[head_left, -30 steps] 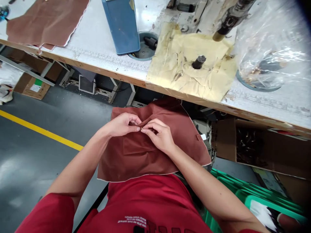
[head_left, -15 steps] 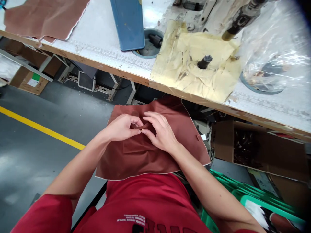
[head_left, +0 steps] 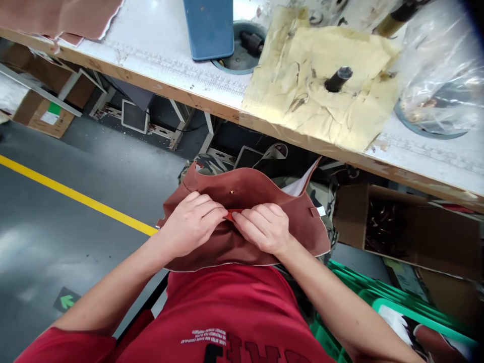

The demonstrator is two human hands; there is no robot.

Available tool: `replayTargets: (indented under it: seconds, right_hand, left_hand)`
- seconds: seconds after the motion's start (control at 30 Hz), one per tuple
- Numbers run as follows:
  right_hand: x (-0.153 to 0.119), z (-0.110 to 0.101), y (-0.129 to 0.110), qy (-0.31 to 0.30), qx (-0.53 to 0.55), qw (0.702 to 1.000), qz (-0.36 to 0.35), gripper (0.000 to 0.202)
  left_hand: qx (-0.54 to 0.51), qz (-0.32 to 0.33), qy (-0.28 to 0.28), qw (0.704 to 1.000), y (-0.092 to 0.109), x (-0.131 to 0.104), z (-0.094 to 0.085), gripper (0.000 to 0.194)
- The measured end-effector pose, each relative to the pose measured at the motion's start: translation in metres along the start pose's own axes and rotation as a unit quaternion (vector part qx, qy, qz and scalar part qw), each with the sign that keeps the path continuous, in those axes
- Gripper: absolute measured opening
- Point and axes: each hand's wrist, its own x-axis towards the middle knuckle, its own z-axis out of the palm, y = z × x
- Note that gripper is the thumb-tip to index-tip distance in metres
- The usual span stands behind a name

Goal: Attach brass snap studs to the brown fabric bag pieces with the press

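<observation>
A brown leather-like piece (head_left: 302, 227) with pale cut edges lies over my lap. My left hand (head_left: 194, 224) has its fingers curled on a fold at the middle of it, and my right hand (head_left: 264, 227) pinches the same fold from the other side. Between my fingertips shows a short strip of brighter red-brown edge. Just beyond my fingers sits a small gold-coloured stud (head_left: 232, 192) in the brown piece. A small tab with a white tag (head_left: 321, 211) sticks out at its right edge.
The white workbench (head_left: 151, 55) crosses the top, with yellow paper (head_left: 302, 101) around a dark metal post (head_left: 339, 79), a blue container (head_left: 209, 30) and plastic bags (head_left: 446, 85). Cardboard boxes (head_left: 348, 217) and green crates (head_left: 397, 307) stand at the right.
Both hands have closed further round the fold. The far edge of the brown piece has lowered toward me, uncovering the stud and camouflage fabric behind. The view has shifted slightly.
</observation>
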Motion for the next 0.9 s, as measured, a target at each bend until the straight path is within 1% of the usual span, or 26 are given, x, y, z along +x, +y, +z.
replayTargets:
  seconds: [0.13,0.23,0.33,0.4,0.47,0.57,0.67,0.77,0.83,0.9]
  right_hand:
    - [0.0,0.001,-0.002,0.003,-0.001,1.0,0.003,0.02]
    - [0.001,0.002,-0.002,-0.006,-0.018,1.0,-0.005,0.017]
    - [0.0,0.004,0.0,-0.018,-0.01,1.0,-0.005,0.018]
    - [-0.001,0.008,0.001,-0.036,0.0,0.999,0.006,0.018]
    - [-0.002,0.013,0.005,-0.054,0.001,0.998,0.027,0.019]
    - [0.001,0.025,0.012,-0.047,0.0,0.997,0.069,0.017]
    - [0.009,0.033,0.021,-0.015,0.009,0.996,0.086,0.015]
    - [0.018,0.034,0.027,-0.003,-0.003,0.997,0.077,0.012]
    - [0.021,0.034,0.028,-0.003,-0.003,0.997,0.081,0.009]
    - [0.022,0.033,0.028,-0.003,0.012,0.996,0.094,0.008]
  left_hand:
    - [0.025,0.016,0.009,1.0,-0.003,-0.005,0.005,0.024]
    - [0.034,0.031,0.012,0.999,-0.007,-0.006,0.011,0.023]
    - [0.041,0.03,0.008,0.999,-0.009,-0.007,0.018,0.022]
    - [0.041,0.013,-0.003,0.999,-0.011,-0.004,0.021,0.021]
    - [0.028,-0.021,-0.028,0.999,-0.015,0.002,0.023,0.022]
    - [-0.037,-0.088,-0.075,0.993,-0.027,0.019,0.02,0.023]
    - [-0.16,-0.15,-0.108,0.97,-0.045,0.037,0.015,0.023]
    - [-0.283,-0.199,-0.147,0.927,-0.06,0.049,0.011,0.027]
    - [-0.331,-0.219,-0.162,0.903,-0.066,0.051,0.011,0.032]
    - [-0.359,-0.226,-0.165,0.89,-0.067,0.051,0.011,0.033]
